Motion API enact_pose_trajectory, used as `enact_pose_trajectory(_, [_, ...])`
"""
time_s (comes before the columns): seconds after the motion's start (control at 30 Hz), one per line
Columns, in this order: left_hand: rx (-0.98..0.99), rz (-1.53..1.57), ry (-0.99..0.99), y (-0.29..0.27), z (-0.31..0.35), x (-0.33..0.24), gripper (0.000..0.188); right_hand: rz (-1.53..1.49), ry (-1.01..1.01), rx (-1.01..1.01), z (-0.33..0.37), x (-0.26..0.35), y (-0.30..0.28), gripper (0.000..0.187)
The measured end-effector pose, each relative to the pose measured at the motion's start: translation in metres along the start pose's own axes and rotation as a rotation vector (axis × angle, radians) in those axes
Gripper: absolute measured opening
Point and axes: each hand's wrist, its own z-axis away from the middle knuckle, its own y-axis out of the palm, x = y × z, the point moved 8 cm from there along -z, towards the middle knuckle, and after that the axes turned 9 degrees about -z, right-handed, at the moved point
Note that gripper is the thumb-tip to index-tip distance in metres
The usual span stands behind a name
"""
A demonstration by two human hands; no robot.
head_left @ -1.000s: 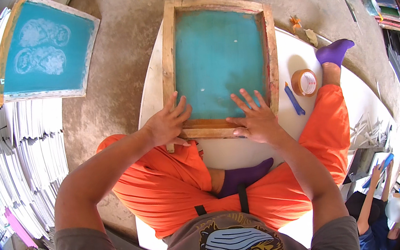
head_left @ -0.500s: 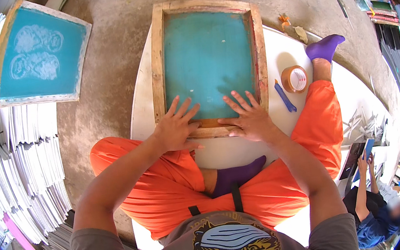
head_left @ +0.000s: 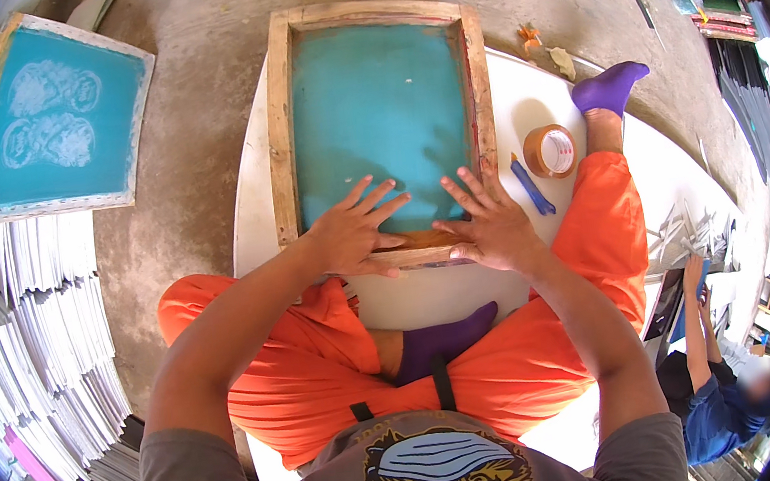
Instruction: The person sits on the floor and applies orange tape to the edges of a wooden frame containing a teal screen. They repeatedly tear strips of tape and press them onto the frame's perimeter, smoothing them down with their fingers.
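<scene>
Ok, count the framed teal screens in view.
2. The plain screen lies on the white surface before the person; the white-patterned screen is at the upper left, by the paper stacks. Others could be hidden.

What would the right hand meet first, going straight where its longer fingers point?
Probably the far wooden rail, across the teal panel; how high the right hand sits is unclear.

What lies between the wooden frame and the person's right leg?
In the head view, a slim blue tool and a brown tape roll lie between them.
</scene>
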Motion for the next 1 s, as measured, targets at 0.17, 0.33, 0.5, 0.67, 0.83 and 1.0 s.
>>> enact_pose_trajectory(0.17, [-0.014, 0.034, 0.040, 0.012, -0.020, -0.004, 0.074, -0.036, 0.082, -0.122, 0.019, -0.018, -0.014, 0.066])
enact_pose_trajectory(0.33, [0.046, 0.083, 0.055, 0.010, -0.026, -0.001, 0.076, -0.086, 0.114, -0.215, 0.038, -0.020, -0.022, 0.062])
enact_pose_trajectory(0.5, [0.075, 0.014, 0.070, 0.019, -0.033, -0.010, 0.082, -0.304, 0.323, -0.228, 0.045, -0.035, -0.031, 0.030])
enact_pose_trajectory(0.67, [0.003, 0.117, 0.065, 0.017, -0.043, -0.012, 0.088, -0.546, 0.511, -0.388, 0.061, -0.035, -0.006, 0.015])
enact_pose_trajectory(0.83, [0.154, 0.033, 0.078, 0.018, -0.055, -0.018, 0.091, -0.426, 0.467, -0.572, 0.057, -0.013, -0.010, 0.019])
enact_pose_trajectory(1.0, [0.057, 0.115, 0.076, 0.012, -0.053, -0.017, 0.091, -0.142, 0.469, -0.501, 0.040, 0.004, -0.008, 0.021])
